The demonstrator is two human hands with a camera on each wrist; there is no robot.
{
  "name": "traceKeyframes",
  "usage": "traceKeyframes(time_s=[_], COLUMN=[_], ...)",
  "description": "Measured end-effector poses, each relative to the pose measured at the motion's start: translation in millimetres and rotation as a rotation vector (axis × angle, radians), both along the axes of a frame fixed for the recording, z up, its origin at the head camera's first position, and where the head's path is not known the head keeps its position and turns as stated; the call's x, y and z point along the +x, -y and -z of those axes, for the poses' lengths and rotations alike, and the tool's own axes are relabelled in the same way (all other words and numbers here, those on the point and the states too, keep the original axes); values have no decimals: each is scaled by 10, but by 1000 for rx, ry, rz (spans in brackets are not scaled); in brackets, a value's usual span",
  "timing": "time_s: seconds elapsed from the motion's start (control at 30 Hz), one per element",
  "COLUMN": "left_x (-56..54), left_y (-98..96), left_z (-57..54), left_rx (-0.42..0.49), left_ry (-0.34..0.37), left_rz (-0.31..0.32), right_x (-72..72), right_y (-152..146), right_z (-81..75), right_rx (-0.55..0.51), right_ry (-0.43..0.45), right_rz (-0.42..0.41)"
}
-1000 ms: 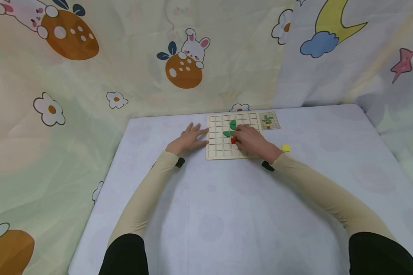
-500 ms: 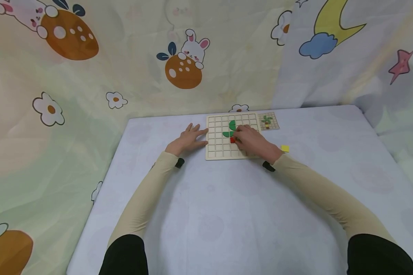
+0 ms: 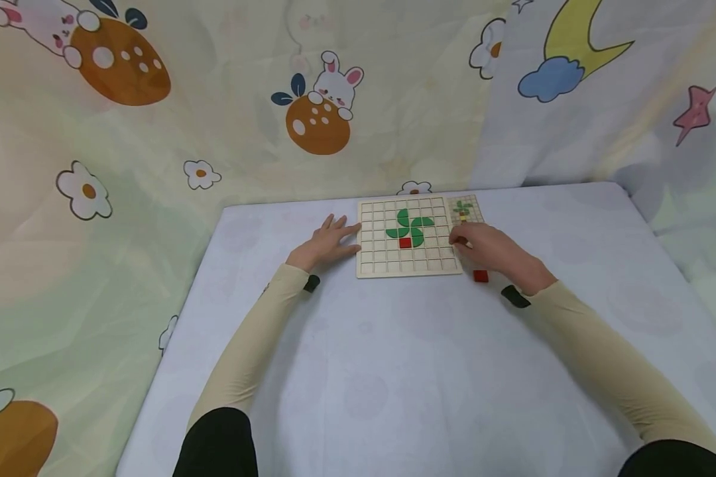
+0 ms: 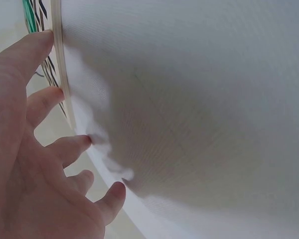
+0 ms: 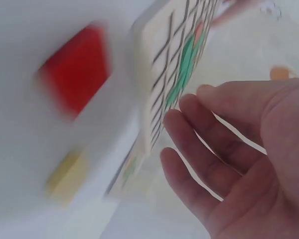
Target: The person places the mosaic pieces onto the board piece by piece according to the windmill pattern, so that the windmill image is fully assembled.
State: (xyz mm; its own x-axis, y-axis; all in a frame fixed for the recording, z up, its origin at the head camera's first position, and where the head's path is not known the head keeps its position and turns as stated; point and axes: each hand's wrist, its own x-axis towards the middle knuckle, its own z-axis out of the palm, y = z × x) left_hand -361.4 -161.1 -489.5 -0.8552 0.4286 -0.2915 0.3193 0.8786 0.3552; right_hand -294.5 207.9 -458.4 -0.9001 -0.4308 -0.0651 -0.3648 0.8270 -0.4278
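My left hand (image 3: 325, 245) lies with spread fingers at the left edge of a wooden grid board (image 3: 376, 262); its thumb and index fingertip touch that edge. Four-like leaf shapes aside, several green leaf-shaped pieces (image 3: 402, 217) sit in a pinwheel on the board, with a red square block (image 3: 405, 243) just below them. My right hand (image 3: 492, 250) hovers by the board's right edge, fingers loosely bent and holding nothing. Beneath it, a loose red block (image 3: 480, 275) lies on the table. A yellow block (image 5: 67, 177) shows in the right wrist view, hidden by the hand in the head view.
A small pattern card (image 3: 477, 207) with a printed plant picture lies against the board's upper right side, partly covered by my right hand. The white-covered table (image 3: 358, 371) ends at a patterned cloth backdrop (image 3: 238, 132) behind the board.
My right hand has let go at the board's middle and moved right, uncovering the green pieces and a loose red block. It now hides the yellow block. My left hand stays put.
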Motion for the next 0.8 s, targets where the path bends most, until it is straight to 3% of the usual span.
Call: traceKeyframes(time_s=[0.2,0.37,0.6,0.8], left_x=[3,2,2,3], left_y=[41,45,23,2], left_z=[-2,-1,12,19], left_rx=[-20,-12,-16,-9], left_ry=[-11,-1,3,0], left_rz=[-11,-2,2,-4], right_x=[87,161,170,127], right_y=[-398,-565,-556,-336], right_z=[53,141,169,90], right_rx=[91,143,144,106], right_ry=[31,58,35,35], right_rz=[47,66,81,68])
